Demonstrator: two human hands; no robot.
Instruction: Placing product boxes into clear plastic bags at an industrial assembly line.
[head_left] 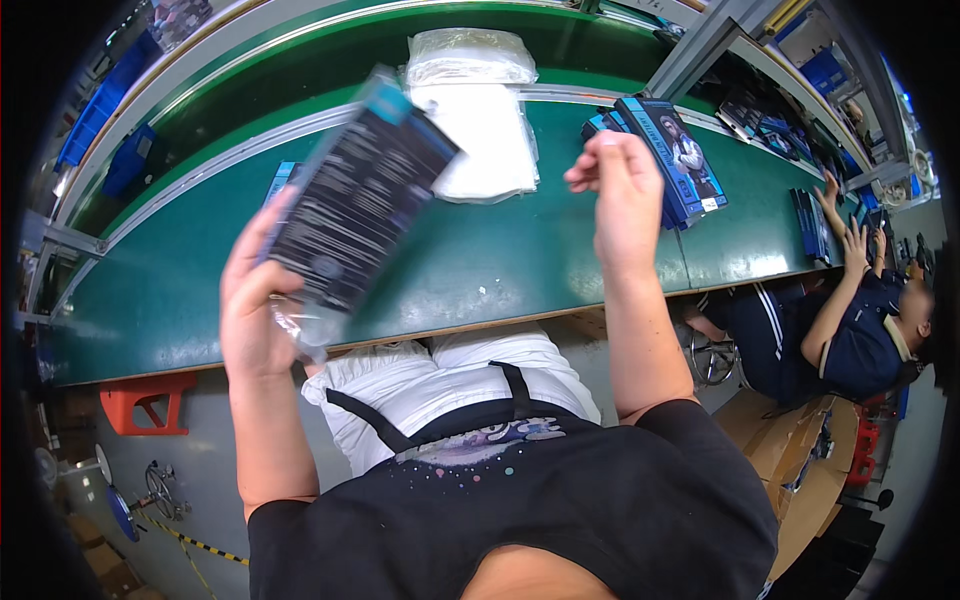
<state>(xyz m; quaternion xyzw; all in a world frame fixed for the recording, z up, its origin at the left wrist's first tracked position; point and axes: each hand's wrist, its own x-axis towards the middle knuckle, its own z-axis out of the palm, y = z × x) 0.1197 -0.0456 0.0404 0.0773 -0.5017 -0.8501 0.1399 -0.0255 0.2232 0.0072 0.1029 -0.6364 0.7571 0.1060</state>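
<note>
My left hand point(258, 290) is closed round a flat dark box point(345, 205) with a light-blue end. The box is tilted above the table and blurred by motion, its printed face showing. Crumpled clear plastic point(302, 328) hangs at its lower end by my palm; whether it wraps the whole box I cannot tell. My right hand point(622, 195) is raised with its fingers curled in and nothing visible in them. Just beside it lies a stack of dark blue picture boxes point(685, 165). Partly hidden behind the held box, another blue box point(284, 178) lies on the table.
A pile of clear plastic bags point(485, 145) lies at the middle back of the green table point(520, 260). To the right, a co-worker point(850, 330) sits with hands near more boxes point(808, 222). A red stool point(150, 403) and an open carton point(800, 450) stand below table height.
</note>
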